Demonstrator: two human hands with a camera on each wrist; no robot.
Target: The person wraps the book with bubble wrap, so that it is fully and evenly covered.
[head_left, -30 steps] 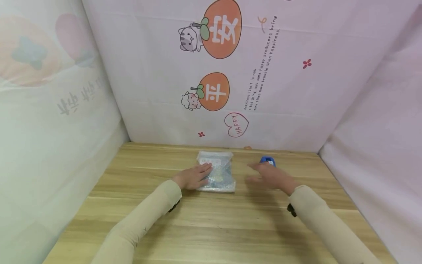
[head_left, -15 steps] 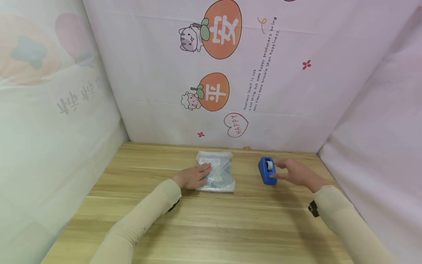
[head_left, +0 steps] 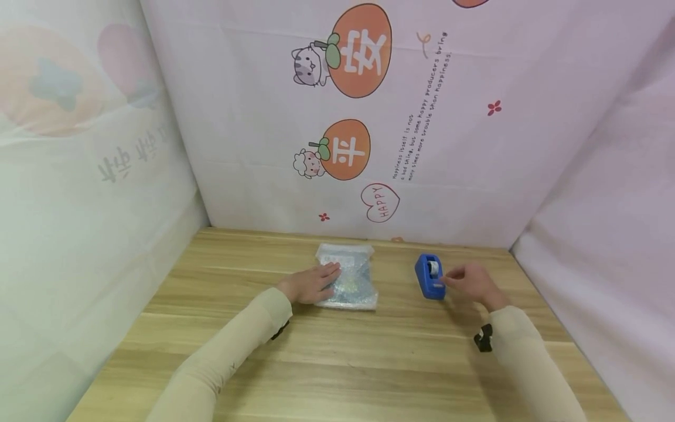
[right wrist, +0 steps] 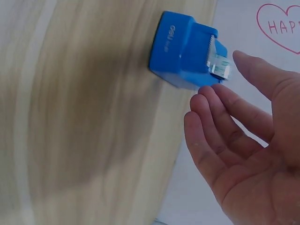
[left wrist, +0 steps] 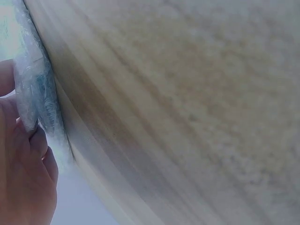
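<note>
A flat bubble-wrapped package point(head_left: 354, 275) lies on the table, showing pale blue through its clear wrap. My left hand point(head_left: 311, 283) rests on its left part with fairly straight fingers; in the left wrist view, fingers of that hand point(left wrist: 26, 159) lie along the package's edge point(left wrist: 37, 79). To the right stands a blue tape dispenser point(head_left: 429, 276) with a small roll of tape inside. Beside its right side is my right hand point(head_left: 471, 282). The right wrist view has this hand point(right wrist: 243, 126) with thumb and forefinger apart, close to the tape end at the dispenser's point(right wrist: 180, 51) toothed cutter.
The wooden table point(head_left: 337, 363) reaches back to a printed cloth wall point(head_left: 453, 199). White cloth also hangs on the left side point(head_left: 105, 246) and on the right side point(head_left: 596, 223).
My right hand moved from over the dispenser to its right side, uncovering it, then its fingers drew closer together near the cutter. My left hand stayed on the package.
</note>
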